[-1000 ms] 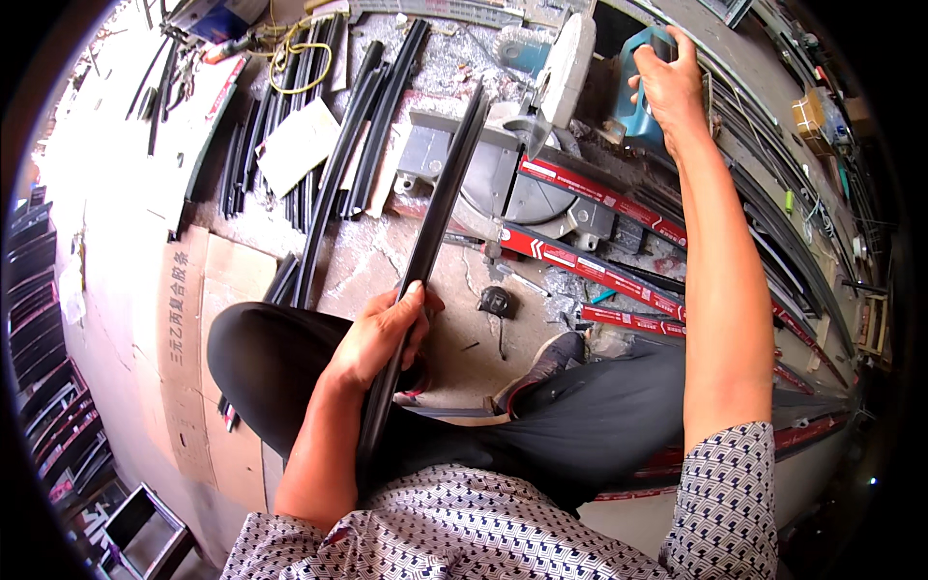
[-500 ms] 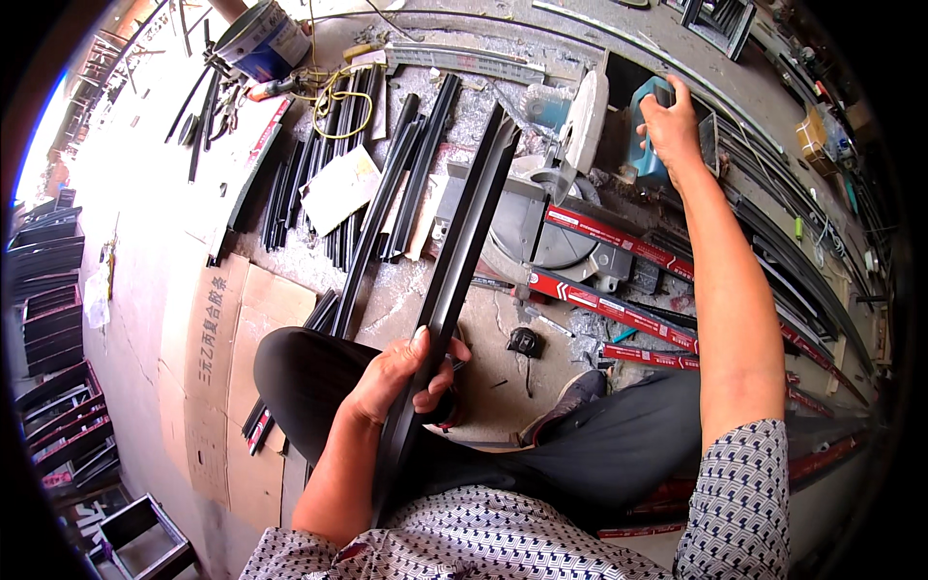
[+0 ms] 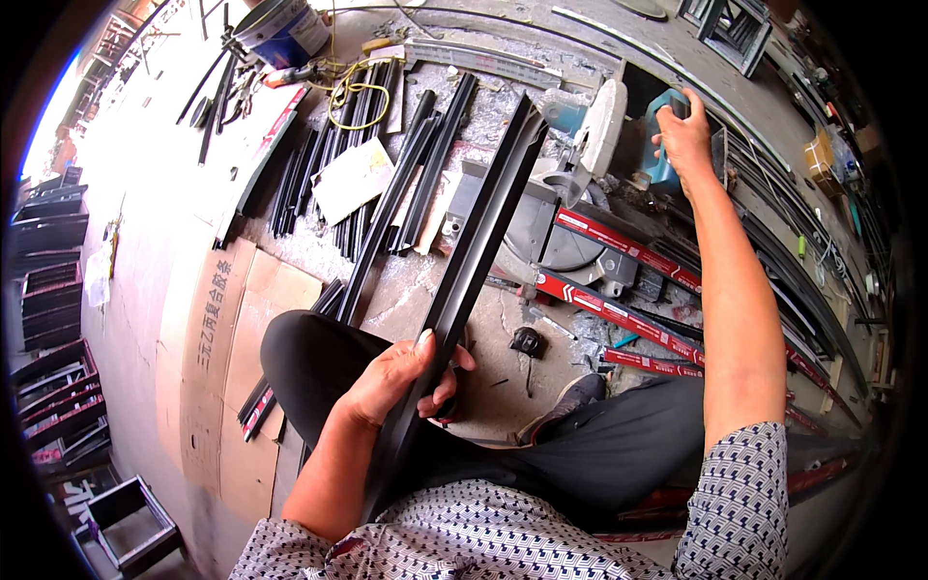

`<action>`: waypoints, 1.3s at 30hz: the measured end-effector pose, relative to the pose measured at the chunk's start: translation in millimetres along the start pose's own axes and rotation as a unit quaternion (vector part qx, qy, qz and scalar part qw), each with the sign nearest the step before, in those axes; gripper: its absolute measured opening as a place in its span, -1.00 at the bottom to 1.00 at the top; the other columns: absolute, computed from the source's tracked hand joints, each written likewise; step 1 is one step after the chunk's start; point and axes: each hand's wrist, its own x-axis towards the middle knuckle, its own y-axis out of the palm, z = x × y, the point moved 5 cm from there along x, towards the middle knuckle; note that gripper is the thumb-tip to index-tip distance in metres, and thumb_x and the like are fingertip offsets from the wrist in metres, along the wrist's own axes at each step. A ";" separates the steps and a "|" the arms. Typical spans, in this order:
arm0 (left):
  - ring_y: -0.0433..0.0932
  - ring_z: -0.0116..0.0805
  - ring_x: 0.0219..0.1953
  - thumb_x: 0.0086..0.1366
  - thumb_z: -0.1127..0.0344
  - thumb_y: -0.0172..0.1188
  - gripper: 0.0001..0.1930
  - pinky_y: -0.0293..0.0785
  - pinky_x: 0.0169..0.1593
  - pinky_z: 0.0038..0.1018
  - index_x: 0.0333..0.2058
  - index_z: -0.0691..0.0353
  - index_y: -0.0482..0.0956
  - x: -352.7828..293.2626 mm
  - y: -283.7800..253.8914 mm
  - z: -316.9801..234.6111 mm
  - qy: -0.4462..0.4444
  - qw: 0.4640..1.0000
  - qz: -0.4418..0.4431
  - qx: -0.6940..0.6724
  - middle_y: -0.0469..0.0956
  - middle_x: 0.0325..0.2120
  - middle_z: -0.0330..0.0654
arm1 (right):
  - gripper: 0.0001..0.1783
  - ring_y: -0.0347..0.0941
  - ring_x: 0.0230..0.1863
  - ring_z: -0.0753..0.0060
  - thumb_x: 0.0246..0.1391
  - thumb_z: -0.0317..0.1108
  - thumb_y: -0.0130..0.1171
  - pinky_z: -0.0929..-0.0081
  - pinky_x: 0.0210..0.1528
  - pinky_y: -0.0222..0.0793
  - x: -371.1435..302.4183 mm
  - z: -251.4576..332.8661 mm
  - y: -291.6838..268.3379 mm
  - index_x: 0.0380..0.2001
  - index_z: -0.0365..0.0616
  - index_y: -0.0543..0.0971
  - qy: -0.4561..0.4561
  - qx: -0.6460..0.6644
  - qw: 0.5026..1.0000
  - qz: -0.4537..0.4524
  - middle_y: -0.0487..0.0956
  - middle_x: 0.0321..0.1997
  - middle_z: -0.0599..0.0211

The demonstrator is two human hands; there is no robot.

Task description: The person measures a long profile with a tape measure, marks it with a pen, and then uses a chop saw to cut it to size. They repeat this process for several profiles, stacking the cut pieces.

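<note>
My left hand (image 3: 401, 380) is closed round a long black metal profile (image 3: 476, 237), which slants from my lap up and away to the right. Its far end, cut at an angle, reaches beside the miter saw's disc guard (image 3: 601, 130). With my right arm stretched forward, my right hand (image 3: 684, 145) is wrapped round the teal handle (image 3: 655, 172) of the miter saw. The grey saw base (image 3: 551, 232) sits on the floor, partly behind the profile. Red-labelled profiles (image 3: 619, 307) lie across its near right side.
More black profiles (image 3: 425, 174) lie left of the saw, with a yellow cord (image 3: 360, 104) over some. A tape measure (image 3: 527, 342) rests between my legs. Flattened cardboard (image 3: 208, 387) is at my left. A bucket (image 3: 282, 37) stands at the far left, long bars (image 3: 783, 251) at the right.
The profile's far end has shifted slightly right, closer to the saw, in my left hand. My right hand stays at the saw handle. The whole view has shifted a little.
</note>
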 end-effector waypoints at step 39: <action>0.19 -0.62 -0.62 0.59 -0.16 -0.01 -0.46 0.15 -0.53 -0.50 0.01 0.29 0.59 -39.4 -282.6 -128.9 0.028 0.815 -0.365 0.449 0.25 -0.65 -0.44 | -0.27 0.48 -0.40 0.54 0.32 -0.19 0.15 0.50 -0.45 0.46 22.5 -9.8 -7.0 0.48 -0.01 0.19 0.059 -0.037 0.996 0.063 0.59 -0.14 0.33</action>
